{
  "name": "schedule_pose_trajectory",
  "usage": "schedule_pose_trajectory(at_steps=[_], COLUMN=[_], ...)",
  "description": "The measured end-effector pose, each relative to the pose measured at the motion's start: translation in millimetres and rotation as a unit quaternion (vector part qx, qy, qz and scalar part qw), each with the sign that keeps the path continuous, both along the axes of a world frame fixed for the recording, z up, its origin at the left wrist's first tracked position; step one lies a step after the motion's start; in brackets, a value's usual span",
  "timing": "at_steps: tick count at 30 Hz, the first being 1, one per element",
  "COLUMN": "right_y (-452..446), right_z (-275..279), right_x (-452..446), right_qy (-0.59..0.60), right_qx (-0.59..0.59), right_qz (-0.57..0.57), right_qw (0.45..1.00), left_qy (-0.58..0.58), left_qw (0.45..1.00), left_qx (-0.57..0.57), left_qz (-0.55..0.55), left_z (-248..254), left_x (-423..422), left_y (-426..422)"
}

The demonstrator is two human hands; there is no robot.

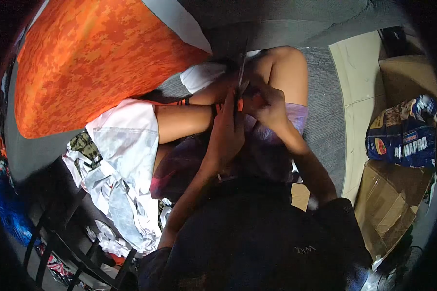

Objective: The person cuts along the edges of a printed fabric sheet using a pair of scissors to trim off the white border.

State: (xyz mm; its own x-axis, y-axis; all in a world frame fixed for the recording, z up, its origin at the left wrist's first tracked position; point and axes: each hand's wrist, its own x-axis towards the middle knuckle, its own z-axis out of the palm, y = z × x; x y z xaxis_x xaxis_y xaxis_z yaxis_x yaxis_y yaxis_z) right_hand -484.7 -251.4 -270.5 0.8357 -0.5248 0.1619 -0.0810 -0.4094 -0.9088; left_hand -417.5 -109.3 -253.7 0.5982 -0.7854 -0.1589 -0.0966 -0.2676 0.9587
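Observation:
Above my crossed legs, my left hand (226, 130) is closed around a slim, blade-like tool (242, 72) that points upward. Orange and black parts of it show by the fingers; its exact kind is too dark to make out. My right hand (271, 107) is close beside it, fingers curled in at the tool's lower end. Whatever those fingers pinch is hidden in shadow. To the left, a large orange patterned fabric (97, 68) with a white edge drapes down near my knee.
White and grey cloth pieces (121, 169) lie heaped at my left, beside a dark metal rack (75, 257). On the right are a flattened cardboard box (388, 206) and a dark blue printed bag (403, 138). Grey ribbed matting (325, 111) lies under my legs.

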Motion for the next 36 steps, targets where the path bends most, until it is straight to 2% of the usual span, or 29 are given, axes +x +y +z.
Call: schedule_pose_trajectory(at_steps=[3, 4, 8, 9, 13, 14, 18, 20, 21, 23, 24, 26, 28, 30, 33, 36], right_y=[9, 12, 25, 29, 40, 38, 22, 20, 18, 9, 6, 6, 21, 40, 42, 42], right_z=[-13, -16, -23, -24, -26, -24, -7, 1, 13, 53, 68, 94, 116, 133, 122, 139], right_x=[-5, -8, -39, -46, -63, -64, -69, -64, -54, -25, -10, 16, 31, 41, 50, 50], right_qy=[0.051, 0.052, 0.000, 0.003, 0.065, 0.064, 0.062, 0.011, -0.002, -0.057, -0.090, -0.144, -0.146, -0.125, -0.120, -0.112], right_qx=[0.097, 0.098, 0.259, 0.257, 0.149, 0.148, 0.328, 0.190, 0.194, 0.035, 0.019, 0.006, 0.207, 0.293, 0.234, 0.267], right_qz=[-0.047, -0.045, -0.046, -0.048, -0.044, -0.042, -0.047, -0.090, -0.084, -0.119, -0.089, -0.041, 0.033, 0.043, 0.049, 0.087], right_qw=[0.993, 0.993, 0.965, 0.965, 0.986, 0.986, 0.941, 0.978, 0.977, 0.991, 0.992, 0.989, 0.967, 0.947, 0.964, 0.953], left_qy=[-0.046, -0.045, -0.066, -0.062, -0.251, -0.252, -0.038, -0.026, 0.001, 0.046, 0.023, 0.109, 0.192, 0.157, 0.138, 0.128], left_qw=[0.997, 0.998, 0.993, 0.993, 0.965, 0.965, 0.998, 0.998, 0.997, 0.991, 0.991, 0.965, 0.920, 0.923, 0.926, 0.931], left_qx=[-0.051, -0.050, -0.098, -0.100, -0.070, -0.071, -0.043, -0.061, -0.076, -0.110, -0.111, -0.215, -0.322, -0.322, -0.300, -0.286], left_qz=[0.018, 0.021, 0.022, 0.021, -0.021, -0.020, -0.029, -0.006, 0.015, 0.064, 0.073, 0.099, 0.114, 0.140, 0.184, 0.185], left_z=[-11, -15, -28, -29, -33, -28, 18, 39, 50, 75, 91, 133, 162, 171, 175, 171], left_x=[-8, -12, -33, -35, -32, -30, -14, -1, 5, 22, 33, 49, 59, 63, 60, 56], left_y=[1, 3, 3, 2, -5, -4, 12, 23, 32, 42, 45, 51, 57, 63, 65, 71])
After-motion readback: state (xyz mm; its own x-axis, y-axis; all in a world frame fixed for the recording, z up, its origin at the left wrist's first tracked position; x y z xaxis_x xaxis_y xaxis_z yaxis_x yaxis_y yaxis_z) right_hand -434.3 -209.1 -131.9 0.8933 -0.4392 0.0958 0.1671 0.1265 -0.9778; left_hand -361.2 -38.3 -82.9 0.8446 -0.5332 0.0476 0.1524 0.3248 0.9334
